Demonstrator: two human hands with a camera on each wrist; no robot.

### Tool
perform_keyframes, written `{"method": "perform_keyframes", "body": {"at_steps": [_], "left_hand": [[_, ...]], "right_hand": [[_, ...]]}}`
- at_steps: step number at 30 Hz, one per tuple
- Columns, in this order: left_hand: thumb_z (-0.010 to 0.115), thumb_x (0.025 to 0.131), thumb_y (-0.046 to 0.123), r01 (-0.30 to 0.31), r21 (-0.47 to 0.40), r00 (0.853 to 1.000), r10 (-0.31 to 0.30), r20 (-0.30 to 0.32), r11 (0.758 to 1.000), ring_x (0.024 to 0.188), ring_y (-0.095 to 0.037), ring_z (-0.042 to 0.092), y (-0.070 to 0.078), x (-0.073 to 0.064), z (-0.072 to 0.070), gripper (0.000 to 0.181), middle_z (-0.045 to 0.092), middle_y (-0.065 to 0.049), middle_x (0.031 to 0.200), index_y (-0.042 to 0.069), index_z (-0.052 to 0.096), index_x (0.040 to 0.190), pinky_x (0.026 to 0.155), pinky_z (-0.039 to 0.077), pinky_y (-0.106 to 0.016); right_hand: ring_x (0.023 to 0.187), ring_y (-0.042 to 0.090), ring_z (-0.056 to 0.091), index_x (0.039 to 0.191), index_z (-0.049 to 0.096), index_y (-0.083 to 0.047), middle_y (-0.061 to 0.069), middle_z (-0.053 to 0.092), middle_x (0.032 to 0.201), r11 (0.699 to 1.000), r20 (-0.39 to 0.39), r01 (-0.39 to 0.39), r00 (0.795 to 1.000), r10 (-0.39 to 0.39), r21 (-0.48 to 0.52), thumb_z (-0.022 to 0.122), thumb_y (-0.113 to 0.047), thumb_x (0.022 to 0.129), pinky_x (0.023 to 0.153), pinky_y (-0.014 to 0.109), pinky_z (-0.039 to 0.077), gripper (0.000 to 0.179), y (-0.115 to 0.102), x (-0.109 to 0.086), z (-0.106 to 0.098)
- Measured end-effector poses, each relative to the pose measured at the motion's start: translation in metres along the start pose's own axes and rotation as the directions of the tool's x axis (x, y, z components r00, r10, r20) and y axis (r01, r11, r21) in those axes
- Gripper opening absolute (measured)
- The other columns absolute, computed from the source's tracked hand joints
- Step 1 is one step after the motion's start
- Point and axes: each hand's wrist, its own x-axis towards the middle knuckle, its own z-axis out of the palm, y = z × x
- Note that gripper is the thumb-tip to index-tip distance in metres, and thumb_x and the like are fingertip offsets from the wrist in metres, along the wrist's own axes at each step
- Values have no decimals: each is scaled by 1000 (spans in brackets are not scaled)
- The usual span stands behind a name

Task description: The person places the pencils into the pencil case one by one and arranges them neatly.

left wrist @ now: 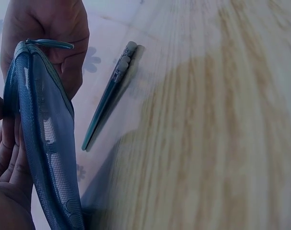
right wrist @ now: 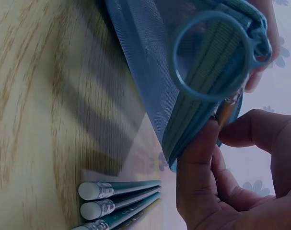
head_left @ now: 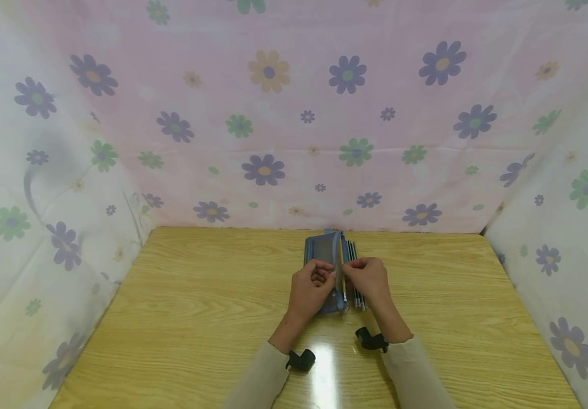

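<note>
A blue mesh zip pouch stands tilted at the table's far side, its zipped mouth partly spread toward the right. My left hand grips the pouch by its near side, fingers curled at the zip edge. With thumb and forefinger, my right hand pinches a yellow pencil at the pouch mouth. In the right wrist view, part of that pencil shows between the fingertips; the rest is hidden by the pouch and fingers. A round ring hangs at the zip's end.
Several dark green pencils with white erasers lie side by side on the wood-grain table, just right of the pouch and under my right hand. Flower-printed cloth encloses the table at the back and sides. Each wrist carries a black camera mount.
</note>
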Motion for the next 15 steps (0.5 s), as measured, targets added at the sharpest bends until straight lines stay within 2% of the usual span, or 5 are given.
{"method": "perform_keyframes", "body": {"at_steps": [6, 15], "left_hand": [[74, 99, 4, -1, -8, 1000, 1, -4, 1000, 71, -18, 68, 0, 0, 0, 9, 72, -6, 87, 6, 73, 107, 61, 53, -19], [73, 97, -4, 8, -7, 1000, -8, -28, 1000, 70, -28, 67, 0, 0, 4, 12, 71, -16, 88, -5, 71, 108, 59, 49, -16]], "right_hand": [[68, 22, 75, 106, 77, 8, 17, 77, 87, 999, 19, 1, 1000, -1, 36, 70, -8, 93, 65, 33, 63, 22, -1, 0, 1], [69, 26, 76, 106, 77, 6, 16, 78, 86, 999, 12, 28, 1000, -28, 22, 70, -11, 94, 67, 37, 64, 22, 3, 1, -1]]}}
